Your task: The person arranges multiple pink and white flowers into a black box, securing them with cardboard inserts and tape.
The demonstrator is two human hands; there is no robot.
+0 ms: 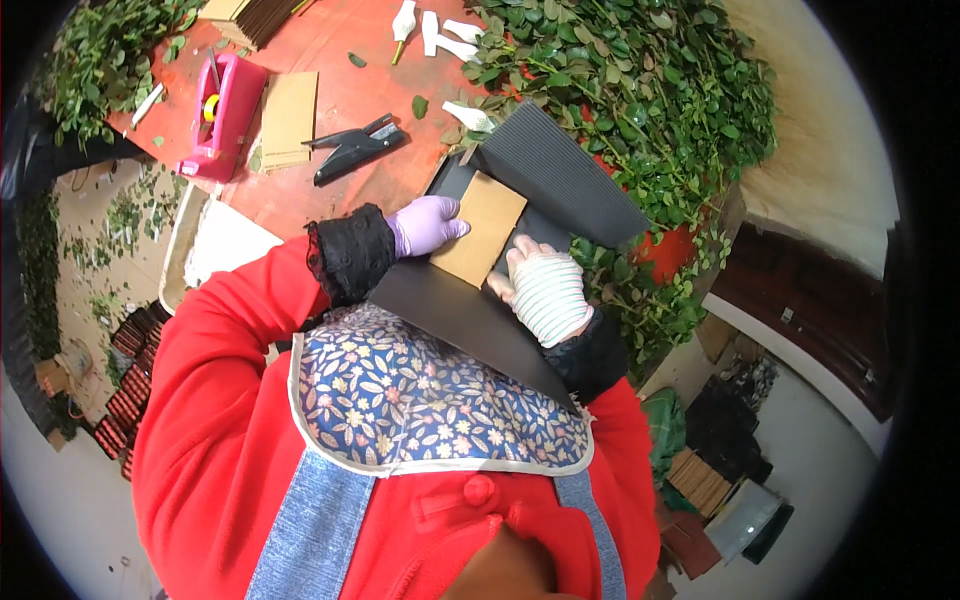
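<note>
A plain brown cardboard piece (pixel 482 228) lies slanted over a folded dark corrugated cardboard sheet (pixel 560 168) in front of my body. My left hand (pixel 425 226), in a purple glove, is closed on the brown piece's left edge, with the thumb on top. In a white striped glove, my right hand (pixel 547 292) has its fingers bent at the brown piece's right edge and on the dark sheet; the fingertips are partly hidden. One ribbed flap of the dark sheet rises at the upper right, and a smooth dark part slopes toward my flowered apron (pixel 430 400).
A black stapler (pixel 358 148), another brown cardboard piece (pixel 290 115) and a pink tape dispenser (pixel 226 120) are on the red table (pixel 340 40). Leafy stems (pixel 640 100) heap at right. White-wrapped buds (pixel 468 116) lie nearby. A cardboard stack (pixel 250 22) stands far left.
</note>
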